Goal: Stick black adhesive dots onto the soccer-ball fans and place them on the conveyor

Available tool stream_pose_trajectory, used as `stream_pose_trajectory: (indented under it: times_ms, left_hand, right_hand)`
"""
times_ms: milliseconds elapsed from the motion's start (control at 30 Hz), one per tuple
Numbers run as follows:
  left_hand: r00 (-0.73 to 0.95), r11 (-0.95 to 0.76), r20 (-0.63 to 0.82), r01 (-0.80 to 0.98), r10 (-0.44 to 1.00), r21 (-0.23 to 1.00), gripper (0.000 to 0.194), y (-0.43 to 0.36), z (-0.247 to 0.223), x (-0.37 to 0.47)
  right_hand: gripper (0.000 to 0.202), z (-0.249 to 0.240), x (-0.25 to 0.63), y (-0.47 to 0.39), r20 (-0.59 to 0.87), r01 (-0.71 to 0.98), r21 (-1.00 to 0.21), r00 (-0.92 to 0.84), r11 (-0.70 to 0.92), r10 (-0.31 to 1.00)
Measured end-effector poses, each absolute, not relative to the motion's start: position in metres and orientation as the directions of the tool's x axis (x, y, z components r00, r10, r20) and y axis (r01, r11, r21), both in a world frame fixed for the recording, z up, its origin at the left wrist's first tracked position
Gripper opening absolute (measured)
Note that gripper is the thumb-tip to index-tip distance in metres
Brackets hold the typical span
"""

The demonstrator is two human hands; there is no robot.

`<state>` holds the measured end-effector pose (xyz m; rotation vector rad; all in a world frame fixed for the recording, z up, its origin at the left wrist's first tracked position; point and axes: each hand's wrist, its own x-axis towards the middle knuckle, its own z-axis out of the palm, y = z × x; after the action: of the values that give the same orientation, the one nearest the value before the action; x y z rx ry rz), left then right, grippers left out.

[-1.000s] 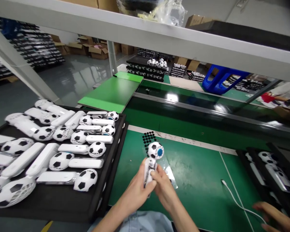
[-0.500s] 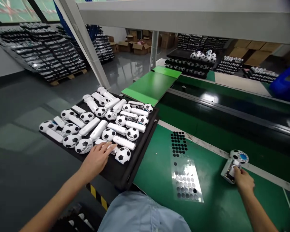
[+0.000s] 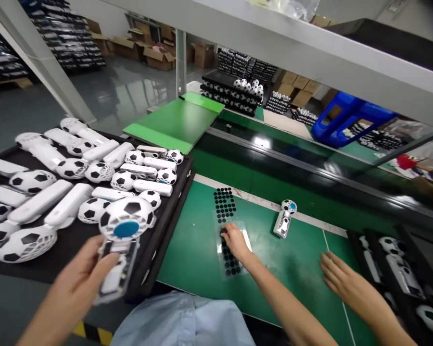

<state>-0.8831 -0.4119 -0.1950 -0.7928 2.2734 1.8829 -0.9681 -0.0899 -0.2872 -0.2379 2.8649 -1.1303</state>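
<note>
My left hand (image 3: 80, 276) grips a soccer-ball-headed handheld fan (image 3: 110, 276) by its open handle, over the near right corner of a black foam tray (image 3: 72, 247). A blue disc (image 3: 126, 229) shows on the fan's head, and its inner parts face up. At the sheet of round black stickers (image 3: 234, 257), my right hand (image 3: 235, 240) has its fingertips pinched on a black round sticker (image 3: 223, 231), partly hidden by the fingers. Another similar fan (image 3: 285, 218) lies open-handled on the green bench beyond my right hand, apart from it.
More fans (image 3: 97, 173) fill the tray. Another person's hand (image 3: 341, 276) is over the bench at right, near a second black tray (image 3: 382, 269) of fans. A green board (image 3: 176, 120) lies at the back left. A grey beam (image 3: 274, 43) crosses overhead.
My left hand has lifted a fan from the tray. My right hand has let go of the other fan and moved left to the stickers. Another person's hand has appeared; the view has swung right.
</note>
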Motion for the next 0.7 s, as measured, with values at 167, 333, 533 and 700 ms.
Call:
stream_pose_trajectory:
  times_ms: [167,333,533,700]
  left_hand:
    - [-0.678,-0.475,-0.721,-0.687,0.146,0.550,0.064,-0.319,-0.186,-0.875]
    - [-0.753,-0.612,-0.583,-0.625,0.306,0.486,0.044,-0.300,-0.198,-0.875]
    - [-0.789,-0.463,-0.537,-0.612,0.299,0.641,0.061,-0.306,-0.208,-0.877]
    - [-0.841,-0.276,-0.502,-0.541,0.202,0.795,0.075,-0.300,-0.207,-0.883]
  right_hand:
    - [0.012,-0.298,-0.977,-0.095,-0.099,-0.073,-0.636,-0.979,0.768,-0.175]
    - [0.015,-0.301,-0.982,-0.097,-0.231,0.024,-0.641,-0.959,0.767,-0.164]
    - [0.023,-0.278,-0.977,-0.098,-0.299,0.148,-0.783,-0.941,0.604,-0.157]
    - [0.015,-0.223,-0.952,-0.118,-0.279,0.166,-0.916,-0.917,0.364,-0.284]
